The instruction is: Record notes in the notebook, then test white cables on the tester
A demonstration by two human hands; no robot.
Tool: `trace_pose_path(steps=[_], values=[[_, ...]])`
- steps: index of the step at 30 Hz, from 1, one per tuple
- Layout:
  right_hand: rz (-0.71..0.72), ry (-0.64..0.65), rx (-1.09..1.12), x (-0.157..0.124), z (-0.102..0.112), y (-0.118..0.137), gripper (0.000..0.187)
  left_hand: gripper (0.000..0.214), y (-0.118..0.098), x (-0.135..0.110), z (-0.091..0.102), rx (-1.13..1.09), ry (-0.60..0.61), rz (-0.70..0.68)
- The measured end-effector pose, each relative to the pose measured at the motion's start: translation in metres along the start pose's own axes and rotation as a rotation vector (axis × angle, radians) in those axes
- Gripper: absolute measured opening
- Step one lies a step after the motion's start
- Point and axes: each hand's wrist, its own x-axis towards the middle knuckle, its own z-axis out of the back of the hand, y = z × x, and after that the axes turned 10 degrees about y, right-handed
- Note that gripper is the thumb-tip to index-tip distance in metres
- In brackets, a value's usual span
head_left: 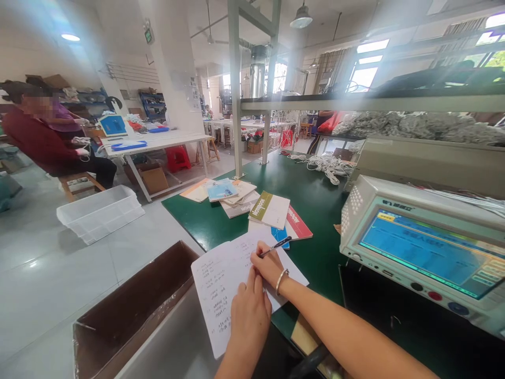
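An open notebook (209,310) with handwritten lines on its pages lies at the near edge of the green table (315,210). My right hand (270,266) is closed around a black pen (278,246), its tip down by the right page; a bangle (281,281) circles that wrist. Flat on the notebook rests my left hand (249,305), fingers stretched toward the right hand and holding nothing. Just beyond lie several closed notebooks, among them a green-and-white notebook (270,209) and a light blue booklet (221,190).
To the right stands a tester with a lit screen (430,247). White cables (329,166) lie at the table's far end. A brown open box (134,300) is at the left, with a clear plastic bin (100,213) on the floor. A seated person (43,131) works beyond.
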Motion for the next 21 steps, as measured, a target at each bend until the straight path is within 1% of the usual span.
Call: trace_pose_path(steps=[8,12,15,18,21], values=[[0.013,0.002,0.019,0.002,-0.001,-0.003,0.012,0.043,-0.001,0.000,0.001,0.017,-0.041,-0.011],[0.013,-0.020,0.054,0.002,-0.002,-0.006,0.013,0.042,0.000,-0.001,0.000,0.027,-0.042,-0.009],[0.019,-0.044,0.092,0.002,0.000,-0.007,0.016,0.045,0.000,-0.001,0.000,0.060,-0.043,-0.023],[0.026,-0.067,0.118,0.003,0.003,-0.007,0.017,0.050,-0.002,0.002,0.005,0.096,0.006,-0.033],[0.037,-0.075,0.125,0.005,0.006,-0.009,0.019,0.049,-0.010,0.008,0.009,0.124,0.111,-0.007]])
